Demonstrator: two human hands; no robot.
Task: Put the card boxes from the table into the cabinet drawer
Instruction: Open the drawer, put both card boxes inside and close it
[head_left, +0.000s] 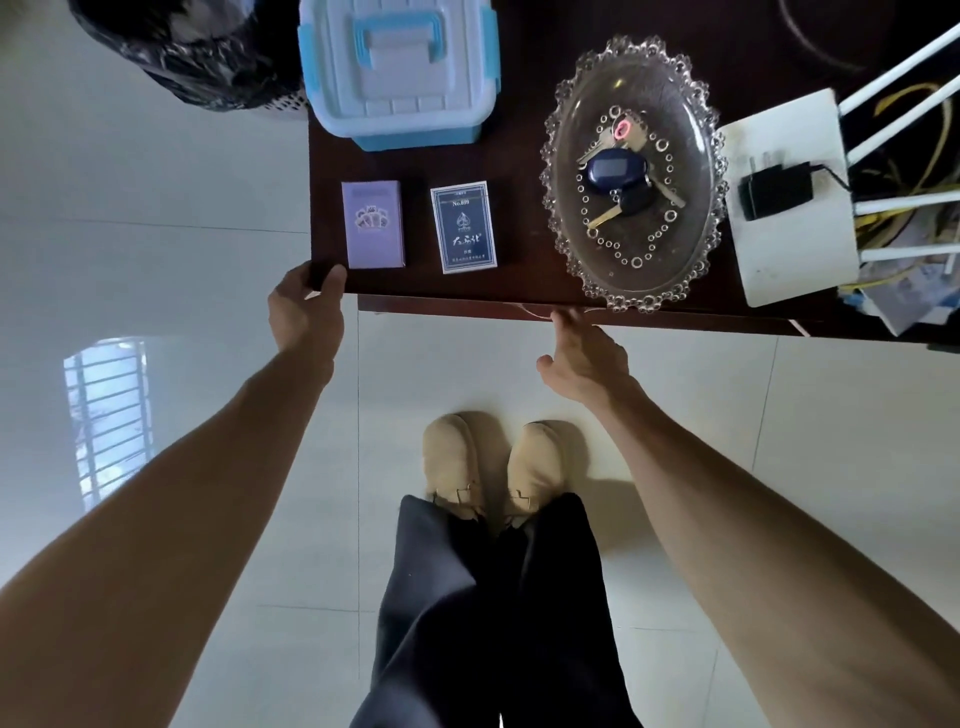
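While left hand grips the table corner, right hand fingers hide under its edge — grasp unclear.

Bare forearms, dark trousers, tan slippers

Both arms are uncovered to the frame's lower edge, with no sleeves, watch or rings visible on the left hand or the right hand. The person wears wide-legged dark navy trousers and beige suede-look closed-toe slippers, each with a small metal buckle.
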